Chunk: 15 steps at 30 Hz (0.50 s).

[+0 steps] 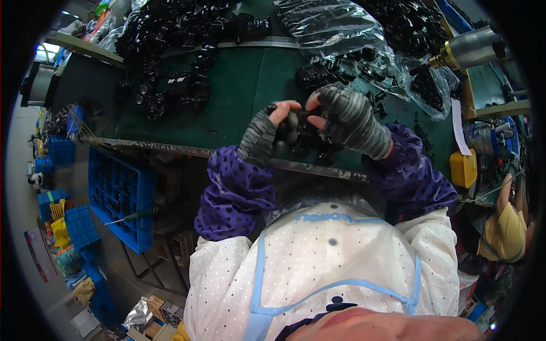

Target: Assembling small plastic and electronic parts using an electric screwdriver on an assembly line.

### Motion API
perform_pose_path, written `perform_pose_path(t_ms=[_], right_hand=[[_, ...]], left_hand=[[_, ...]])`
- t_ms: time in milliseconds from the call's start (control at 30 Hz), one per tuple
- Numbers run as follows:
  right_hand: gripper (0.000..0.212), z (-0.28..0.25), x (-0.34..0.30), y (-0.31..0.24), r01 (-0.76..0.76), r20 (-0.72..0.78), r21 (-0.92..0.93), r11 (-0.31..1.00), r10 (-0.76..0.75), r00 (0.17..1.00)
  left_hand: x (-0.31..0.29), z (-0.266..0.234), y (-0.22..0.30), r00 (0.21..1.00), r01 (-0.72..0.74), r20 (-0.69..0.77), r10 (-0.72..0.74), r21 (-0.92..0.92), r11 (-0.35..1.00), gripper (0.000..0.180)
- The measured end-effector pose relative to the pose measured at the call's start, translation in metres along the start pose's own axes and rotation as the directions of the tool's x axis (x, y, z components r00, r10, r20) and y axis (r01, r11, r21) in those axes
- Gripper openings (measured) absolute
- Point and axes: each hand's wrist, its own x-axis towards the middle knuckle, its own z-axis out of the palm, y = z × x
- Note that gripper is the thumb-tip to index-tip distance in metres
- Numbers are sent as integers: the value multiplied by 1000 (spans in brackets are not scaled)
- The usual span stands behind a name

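Close to the table's front edge, my left hand (263, 132), in a grey knit fingerless glove, is closed on a small black part (290, 128). My right hand (348, 116), gloved the same way, reaches in from the other side. Its bare thumb and fingertips are pinched at the right end of that part. The part's exact kind cannot be made out, as fingers cover much of it. Loose black parts (315, 146) lie right below both hands, and a heap of black pieces (321, 75) sits just beyond my right hand.
The green table (233, 85) carries more black parts (176, 94) at the left and far side. Clear plastic bags (341, 28) lie at the back right, near a metal cylinder (472, 48). A blue compartment crate (122, 199) stands left below the edge. Another person (506, 233) is at the right.
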Motion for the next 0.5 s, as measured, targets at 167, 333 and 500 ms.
perform_pose_path(t_ms=[167,333,500], right_hand=[[23,2,0,2,181,108,-39,983,-176,978],[27,-1,-5,-8,328,342,-297,897,-221,914],[32,0,1,-11,94,470,-178,979,0,883]], left_hand=[[-8,-7,9,933,324,177,-312,-43,945,34],[-11,-4,5,966,186,163,-200,95,978,25],[-17,0,0,896,-434,223,385,629,645,9]])
